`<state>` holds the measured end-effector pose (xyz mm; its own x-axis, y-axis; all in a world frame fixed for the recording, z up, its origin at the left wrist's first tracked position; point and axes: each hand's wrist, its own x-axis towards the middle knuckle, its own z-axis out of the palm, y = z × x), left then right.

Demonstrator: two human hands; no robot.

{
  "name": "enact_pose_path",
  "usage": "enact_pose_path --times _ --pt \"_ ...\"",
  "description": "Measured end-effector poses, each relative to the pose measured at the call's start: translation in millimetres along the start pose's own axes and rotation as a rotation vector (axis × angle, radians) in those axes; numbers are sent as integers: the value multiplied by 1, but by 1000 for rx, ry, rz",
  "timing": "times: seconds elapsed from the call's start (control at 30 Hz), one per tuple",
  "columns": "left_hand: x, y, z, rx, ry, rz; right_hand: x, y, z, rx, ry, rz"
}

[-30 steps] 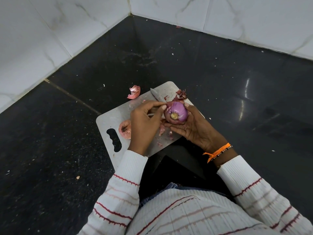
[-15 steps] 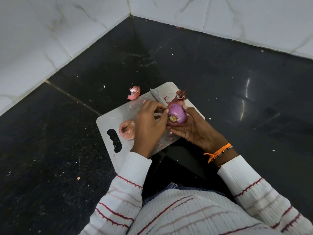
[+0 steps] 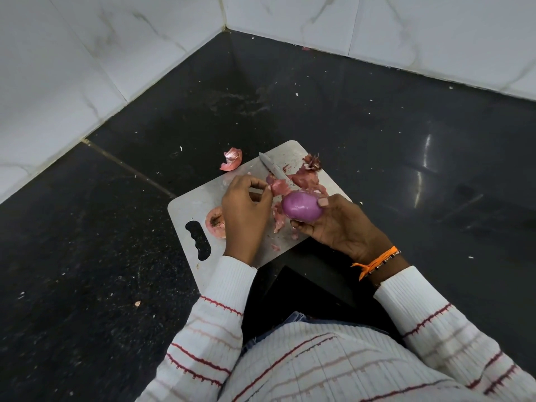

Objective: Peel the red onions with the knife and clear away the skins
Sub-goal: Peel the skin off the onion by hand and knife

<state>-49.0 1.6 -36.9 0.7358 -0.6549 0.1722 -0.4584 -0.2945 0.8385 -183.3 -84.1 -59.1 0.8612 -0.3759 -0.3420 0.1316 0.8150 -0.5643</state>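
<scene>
**Peeled onion lifted clear, skin coming off in the other hand**

Black stone counter is filling the corner under white marble-look tiles, with pale specks scattered over it. A steel board (image 3: 200, 203) is lying on it at an angle, its handle slot toward the person.

The onion (image 3: 301, 209) is looking smooth, glossy and purple-pink, with no dry skin showing on the side facing the camera. The right hand (image 3: 338, 227) is cupping it from below and the right, thumb pressing on its upper right side, holding it just above the board's near right part. The left hand (image 3: 246, 211) is sitting just left of the onion, apart from it, its fingertips pinching a strip of skin (image 3: 280, 187) over the board. The knife (image 3: 272, 169) is lying flat on the board beyond both hands, tip pointing away to the left, handle hidden behind the skin and hand. Torn skins (image 3: 309, 177) are piling on the board's far right corner, more scraps (image 3: 279, 221) are lying under the onion, and a cut end (image 3: 214, 221) is resting beside the left wrist. One curled skin (image 3: 231, 163) is lying off the board on the counter.

Half a second ago both hands were meeting at the onion, its cut root end facing the camera; now the hands are drawing apart and the onion is showing its smooth flank instead.
</scene>
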Motion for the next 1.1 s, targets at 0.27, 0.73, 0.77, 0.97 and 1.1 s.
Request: enact_pose_path --times 0.27,0.73,0.77,0.97,1.1 --pt "3 -5 0 22 12 -48 -1 0 5 9 -79 -56" --pt "-7 14 -4 -654 -303 -519 1 -4 4 -68 -11 -61" --pt "-7 15 -3 -650 -283 -516 0 -4 6 -100 -15 -76" --pt "-7 10 3 -390 -158 -341 0 -2 9 -415 85 -124" --pt "-7 8 2 -466 -155 -371 -2 -4 4 -386 23 -152"
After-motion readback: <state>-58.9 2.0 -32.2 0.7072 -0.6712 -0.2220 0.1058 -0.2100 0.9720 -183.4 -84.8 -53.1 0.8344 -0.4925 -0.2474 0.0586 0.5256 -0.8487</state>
